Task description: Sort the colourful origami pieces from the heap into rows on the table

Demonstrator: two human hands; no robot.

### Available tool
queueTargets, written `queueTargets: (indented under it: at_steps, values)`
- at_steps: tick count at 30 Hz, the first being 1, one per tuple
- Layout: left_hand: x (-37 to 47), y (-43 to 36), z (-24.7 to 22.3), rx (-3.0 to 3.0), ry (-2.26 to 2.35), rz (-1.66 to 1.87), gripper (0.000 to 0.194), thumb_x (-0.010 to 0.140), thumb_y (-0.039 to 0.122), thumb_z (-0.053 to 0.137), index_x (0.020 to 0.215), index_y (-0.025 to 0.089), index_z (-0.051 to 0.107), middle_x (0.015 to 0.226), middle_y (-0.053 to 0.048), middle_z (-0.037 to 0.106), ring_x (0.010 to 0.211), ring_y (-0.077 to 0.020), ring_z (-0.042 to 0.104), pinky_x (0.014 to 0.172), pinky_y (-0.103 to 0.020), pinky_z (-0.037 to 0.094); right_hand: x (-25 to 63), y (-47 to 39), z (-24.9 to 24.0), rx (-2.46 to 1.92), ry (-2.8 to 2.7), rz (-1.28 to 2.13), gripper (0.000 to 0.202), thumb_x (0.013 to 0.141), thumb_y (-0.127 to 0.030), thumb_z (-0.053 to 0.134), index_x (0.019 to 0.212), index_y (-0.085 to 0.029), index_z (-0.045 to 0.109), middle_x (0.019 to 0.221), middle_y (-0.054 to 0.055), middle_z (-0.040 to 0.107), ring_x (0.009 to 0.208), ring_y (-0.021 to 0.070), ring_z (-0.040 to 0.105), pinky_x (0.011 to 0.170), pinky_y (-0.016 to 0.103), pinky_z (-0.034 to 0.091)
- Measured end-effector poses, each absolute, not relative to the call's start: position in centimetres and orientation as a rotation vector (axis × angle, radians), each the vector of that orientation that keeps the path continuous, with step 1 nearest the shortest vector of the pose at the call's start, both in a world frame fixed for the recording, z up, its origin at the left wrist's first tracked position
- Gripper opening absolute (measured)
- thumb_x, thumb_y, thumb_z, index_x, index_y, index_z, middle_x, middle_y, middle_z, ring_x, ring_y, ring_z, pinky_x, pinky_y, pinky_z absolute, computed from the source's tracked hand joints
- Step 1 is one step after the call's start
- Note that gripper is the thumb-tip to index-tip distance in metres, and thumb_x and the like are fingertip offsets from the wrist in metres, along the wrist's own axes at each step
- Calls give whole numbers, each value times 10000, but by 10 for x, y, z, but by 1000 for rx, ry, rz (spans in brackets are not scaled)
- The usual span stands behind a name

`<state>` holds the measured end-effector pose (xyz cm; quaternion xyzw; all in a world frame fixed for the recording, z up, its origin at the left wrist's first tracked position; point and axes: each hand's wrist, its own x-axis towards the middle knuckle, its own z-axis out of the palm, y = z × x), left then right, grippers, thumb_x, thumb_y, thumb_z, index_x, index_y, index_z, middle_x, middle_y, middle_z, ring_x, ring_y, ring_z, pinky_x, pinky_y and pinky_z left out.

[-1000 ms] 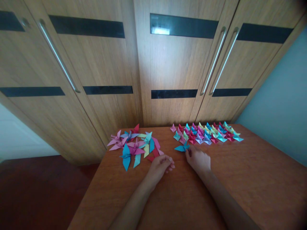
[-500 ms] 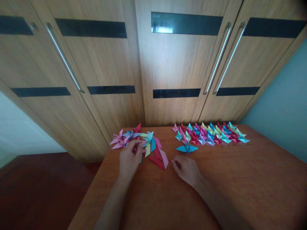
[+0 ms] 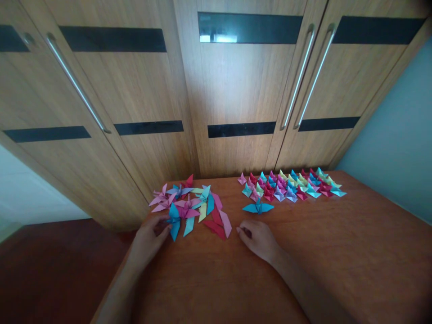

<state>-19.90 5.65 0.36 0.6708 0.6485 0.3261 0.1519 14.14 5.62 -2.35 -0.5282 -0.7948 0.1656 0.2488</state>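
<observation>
My left hand (image 3: 151, 238) is at the table's left edge, thumb and fingers closed on one end of a blue paper crane (image 3: 174, 221). Right beside that crane lies a loose pile of folded paper cranes, among them a magenta crane (image 3: 187, 208), a light blue crane (image 3: 204, 195) and a flat red one (image 3: 216, 225). My right hand (image 3: 258, 237) rests on the table with its fingers curled in and nothing visible in them. Just beyond it, a second blue crane (image 3: 258, 207) sits with its wings spread.
Several rows of small colourful paper cranes (image 3: 292, 186) stand close together at the table's back right. Behind the wooden table (image 3: 209, 279) rises a wooden wardrobe (image 3: 232, 90) with metal handles. A pale blue wall (image 3: 398, 135) is on the right.
My left hand has moved from over the pile to its near left side, and a blue crane now shows in its fingers. The right hand stays put. The view has shifted slightly.
</observation>
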Motion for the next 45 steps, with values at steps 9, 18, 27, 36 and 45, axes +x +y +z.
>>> queueTargets:
  at_steps: [9, 18, 27, 36, 45]
  values:
    - [-200, 44, 24, 1531, 1888, 1278, 348, 714, 476, 607, 920, 197, 634, 917, -33, 692, 847, -238, 634, 794, -339, 495, 140, 57, -23, -1399, -2064, 602, 288, 859, -346, 445, 665, -178, 575, 629, -13, 575, 594, 103, 506, 578, 211, 329]
    - [-104, 35, 64, 1653, 1120, 967, 149, 785, 318, 594, 848, 192, 642, 890, -48, 654, 841, -209, 602, 771, -319, 477, 141, 56, -17, -891, -1279, 1612, 408, 826, -543, 446, 851, -165, 599, 661, 4, 541, 511, 85, 451, 445, 186, 310]
    - [-37, 53, 44, 1808, 948, 805, 158, 799, 278, 560, 895, 204, 663, 881, -47, 652, 818, -184, 576, 757, -281, 439, 147, 57, -14, -929, -1234, 1536, 279, 754, -439, 606, 851, -180, 576, 591, -46, 485, 473, 70, 414, 429, 178, 304]
    - [-38, 52, 11, 1376, 1042, 869, 260, 828, 393, 526, 951, 170, 582, 872, -35, 612, 766, -158, 561, 649, -240, 420, 147, 63, -15, -1159, -1329, 1065, 214, 755, -394, 593, 843, -201, 563, 675, -13, 563, 555, 117, 535, 477, 225, 429]
    - [-35, 52, 7, 1379, 1008, 837, 76, 733, 207, 575, 744, 137, 603, 665, 20, 557, 633, -116, 480, 597, -210, 351, 149, 57, -10, -995, -1214, 1381, 245, 744, -417, 644, 810, -181, 632, 640, -16, 560, 534, 88, 478, 469, 204, 385]
